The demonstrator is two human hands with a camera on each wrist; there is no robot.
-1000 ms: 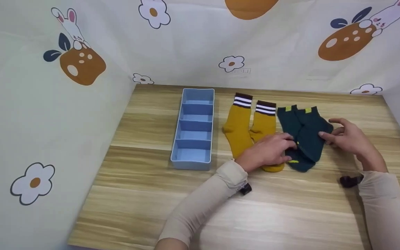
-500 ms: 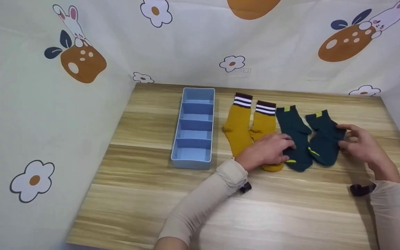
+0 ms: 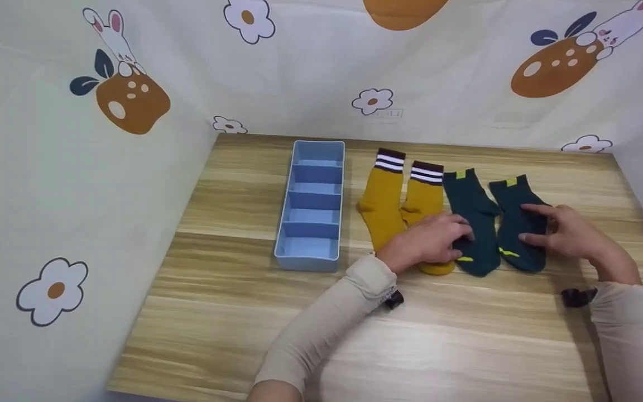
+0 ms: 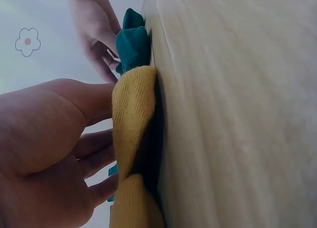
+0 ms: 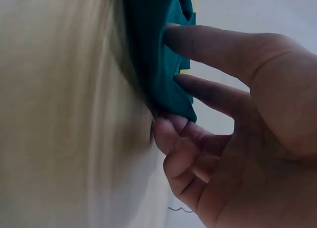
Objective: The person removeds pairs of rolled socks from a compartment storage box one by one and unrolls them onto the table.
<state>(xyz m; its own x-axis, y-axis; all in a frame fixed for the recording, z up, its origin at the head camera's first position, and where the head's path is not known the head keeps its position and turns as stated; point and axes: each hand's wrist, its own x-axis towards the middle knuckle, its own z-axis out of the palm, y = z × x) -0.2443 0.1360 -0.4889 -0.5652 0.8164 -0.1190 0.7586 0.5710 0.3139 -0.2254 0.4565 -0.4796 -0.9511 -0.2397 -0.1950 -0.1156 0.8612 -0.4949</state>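
Two dark green ankle socks with yellow tabs, a left one (image 3: 475,204) and a right one (image 3: 514,223), lie side by side. My right hand (image 3: 570,234) touches the top of the right sock with thumb and index finger; in the right wrist view its other fingers bend at the edge of the green cloth (image 5: 153,54). My left hand (image 3: 430,240) rests across the lower part of a mustard sock (image 3: 425,201), fingertips on the left green sock. Another mustard sock (image 3: 383,195) with a striped cuff lies left of it, its toe hidden by my left hand and wrist.
A blue box (image 3: 307,265) with several compartments in a row stands on the wooden table (image 3: 232,312), left of the socks. Patterned sheets (image 3: 444,72) rise behind the table and along its sides.
My right hand has drawn the right green sock off the left one, to the right, and straightened it. Its thumb and index finger now lie on top. The left hand has stayed put.
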